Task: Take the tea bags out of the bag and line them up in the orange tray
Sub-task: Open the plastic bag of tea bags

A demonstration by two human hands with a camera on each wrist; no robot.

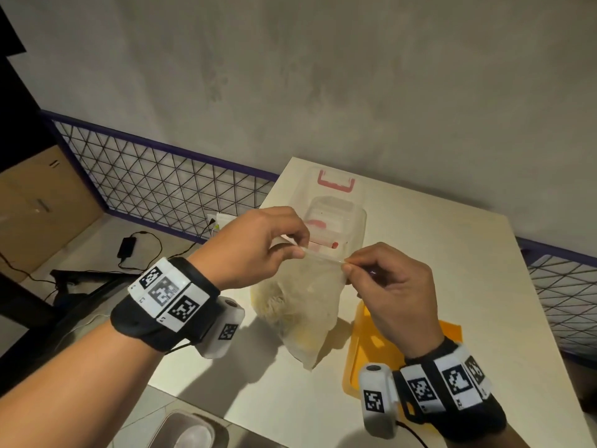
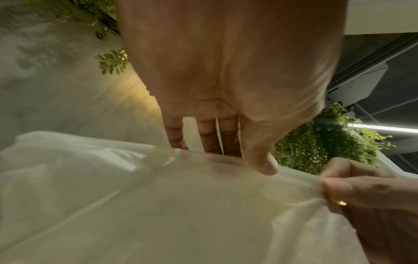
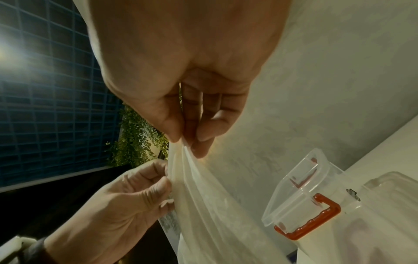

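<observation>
A translucent plastic zip bag (image 1: 303, 305) hangs above the white table (image 1: 452, 253), with pale yellowish contents dimly visible low inside. My left hand (image 1: 298, 250) pinches the left end of its top strip, and my right hand (image 1: 347, 265) pinches the right end. The wrist views show the same grips: the left hand (image 2: 260, 166) with its thumb on the bag (image 2: 181, 205), the right hand (image 3: 187, 141) nipping the bag's (image 3: 214, 205) top edge. The orange tray (image 1: 358, 344) lies flat on the table under my right wrist, partly hidden. No single tea bag can be made out.
A clear plastic container (image 1: 336, 218) with red clips stands behind the bag, its lid (image 1: 336, 182) lying further back. A purple wire fence (image 1: 155, 179) borders the table on the left and right. A metal bowl (image 1: 190, 431) sits low beside the table's near edge.
</observation>
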